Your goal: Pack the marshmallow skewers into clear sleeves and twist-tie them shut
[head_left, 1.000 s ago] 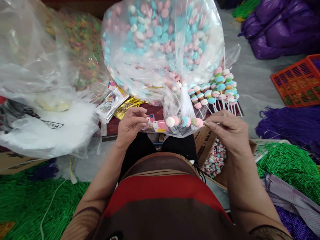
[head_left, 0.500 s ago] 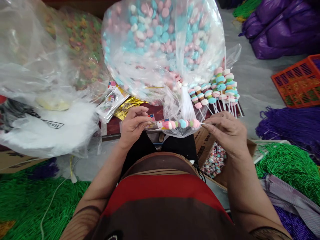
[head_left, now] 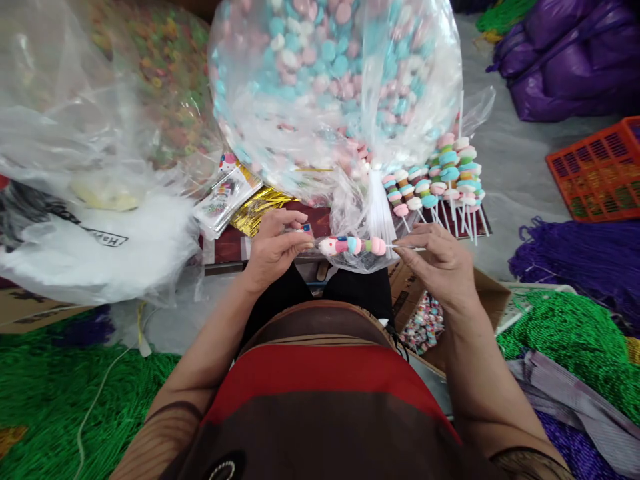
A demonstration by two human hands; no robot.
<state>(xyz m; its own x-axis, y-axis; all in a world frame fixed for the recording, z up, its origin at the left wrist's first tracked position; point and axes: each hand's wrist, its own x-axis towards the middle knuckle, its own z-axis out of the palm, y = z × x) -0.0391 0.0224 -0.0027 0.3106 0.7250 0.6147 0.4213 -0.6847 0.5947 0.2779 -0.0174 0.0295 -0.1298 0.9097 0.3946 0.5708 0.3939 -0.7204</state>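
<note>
My right hand (head_left: pixel 440 263) pinches the white stick of a marshmallow skewer (head_left: pixel 379 246), held level above my lap with pink, blue and green pieces on it. The left end of the skewer is inside a narrow printed clear plastic sleeve (head_left: pixel 330 247). My left hand (head_left: pixel 276 252) is closed on the far end of that sleeve, between thumb and fingers. Beyond the hands, on the dark red table, a stack of flat printed sleeves (head_left: pixel 227 200) lies beside gold twist ties (head_left: pixel 263 208). Several finished-looking skewers (head_left: pixel 453 177) lean together at the table's right.
A big clear bag of marshmallows (head_left: pixel 330 80) fills the table's back, with white sticks (head_left: pixel 381 210) before it. Left stands a bag of coloured candy (head_left: pixel 170 87). A cardboard box (head_left: pixel 485 297) with wrapped pieces, an orange crate (head_left: pixel 595 170) and green cord (head_left: pixel 575 333) are at right.
The skewer has slid leftward into the sleeve, with my right hand moving left along with it. My left hand keeps its pinch, shifting slightly right. The view has turned a little.
</note>
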